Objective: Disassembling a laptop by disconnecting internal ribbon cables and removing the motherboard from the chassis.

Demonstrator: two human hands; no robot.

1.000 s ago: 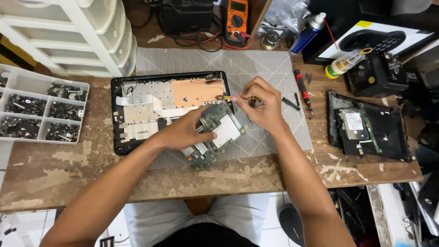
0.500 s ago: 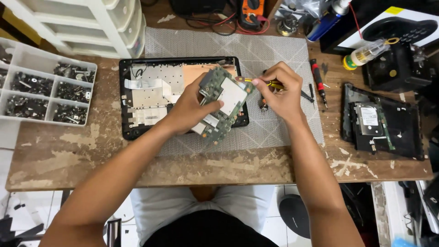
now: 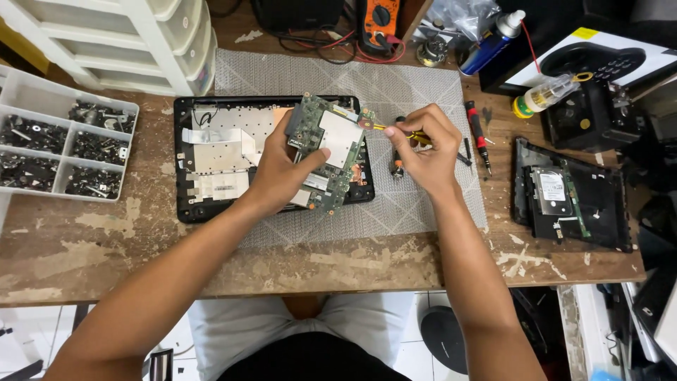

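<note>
Two bare hands meet over a grey patterned mat (image 3: 423,204) on a worn wooden bench (image 3: 106,240). At nine o'clock in the view sits a clear compartment tray (image 3: 42,92) full of small dark screws and parts, with a white drawer unit (image 3: 127,42) just above it. Next comes an opened black laptop base (image 3: 211,155), lying flat with silvery shielding and pale ribbon pieces showing inside. The left hand (image 3: 278,176) is curled around a green circuit board (image 3: 326,152), the thumb lying across its face and the other fingers hidden beneath it, so the grip is closed on the board; the board is lifted and tilted over the three-o'clock end of the laptop base, a pale square patch at its middle and small components along its edges. At the board's two-o'clock corner a thin yellow-handled tool (image 3: 384,128) touches it. The right hand (image 3: 427,152) pinches that tool, fingers drawn tightly together around the handle, knuckles bent. Just past this hand, at three o'clock, a red and black screwdriver (image 3: 478,134) lies on the mat's edge. Farther right rests a second black casing (image 3: 571,197) with a hard drive in it, and at one o'clock stand a blue spray can (image 3: 486,44) and a small clear bottle (image 3: 546,94) with a yellow cap
</note>
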